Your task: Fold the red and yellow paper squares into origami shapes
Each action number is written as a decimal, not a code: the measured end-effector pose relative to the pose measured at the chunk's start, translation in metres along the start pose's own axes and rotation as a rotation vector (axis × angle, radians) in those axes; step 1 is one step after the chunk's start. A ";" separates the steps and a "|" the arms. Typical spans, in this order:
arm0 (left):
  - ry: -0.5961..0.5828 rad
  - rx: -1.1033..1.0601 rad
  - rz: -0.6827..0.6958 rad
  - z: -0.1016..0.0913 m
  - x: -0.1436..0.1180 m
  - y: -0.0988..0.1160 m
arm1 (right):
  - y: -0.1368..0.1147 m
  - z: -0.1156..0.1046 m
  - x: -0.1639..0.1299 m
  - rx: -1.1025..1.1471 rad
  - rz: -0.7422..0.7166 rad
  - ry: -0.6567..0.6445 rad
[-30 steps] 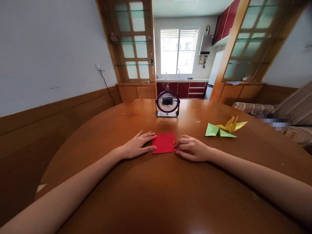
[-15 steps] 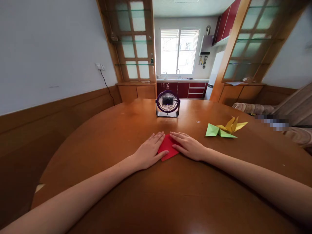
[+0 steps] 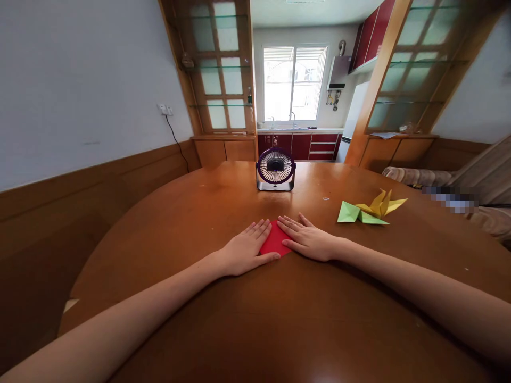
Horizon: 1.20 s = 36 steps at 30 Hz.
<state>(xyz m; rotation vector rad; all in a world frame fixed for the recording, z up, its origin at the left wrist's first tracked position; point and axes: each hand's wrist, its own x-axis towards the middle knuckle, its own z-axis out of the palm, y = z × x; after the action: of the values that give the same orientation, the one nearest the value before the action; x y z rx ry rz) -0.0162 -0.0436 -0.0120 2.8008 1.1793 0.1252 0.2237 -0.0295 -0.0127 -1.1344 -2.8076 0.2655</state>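
Note:
A small piece of red paper [image 3: 275, 240] lies flat on the wooden table in front of me, its side edges covered by my fingers. My left hand [image 3: 248, 249] rests flat on its left side, fingers stretched out and thumb along the near edge. From the other side, my right hand [image 3: 308, 240] presses on the right part with its fingers extended and its little finger raised apart. Neither hand grasps the paper; both lie open on it. To the right sit a folded green paper piece [image 3: 348, 212] and a yellow origami crane [image 3: 381, 204], close together.
A small dark fan [image 3: 275, 167] stands on the round wooden table [image 3: 191, 213], beyond my hands. Behind it is a kitchen with red cabinets [image 3: 282, 144] and a window. A cord [image 3: 175, 137] hangs from a wall socket at left.
My left thumb has slid right along the near edge, covering the red paper's lower corner. My right hand's outer finger has lifted and spread. The paper stays nearly in place.

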 end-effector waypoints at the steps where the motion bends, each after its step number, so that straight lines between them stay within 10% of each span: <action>1: 0.010 0.004 0.012 0.000 0.000 0.000 | 0.000 -0.001 0.000 0.004 0.003 -0.010; 36: 0.023 -0.026 0.016 -0.005 -0.010 -0.004 | -0.008 -0.007 -0.012 0.066 -0.242 0.010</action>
<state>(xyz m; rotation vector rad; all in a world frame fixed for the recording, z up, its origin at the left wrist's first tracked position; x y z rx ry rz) -0.0264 -0.0476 -0.0084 2.7945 1.1513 0.1729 0.2278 -0.0430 -0.0047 -0.7706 -2.8657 0.3266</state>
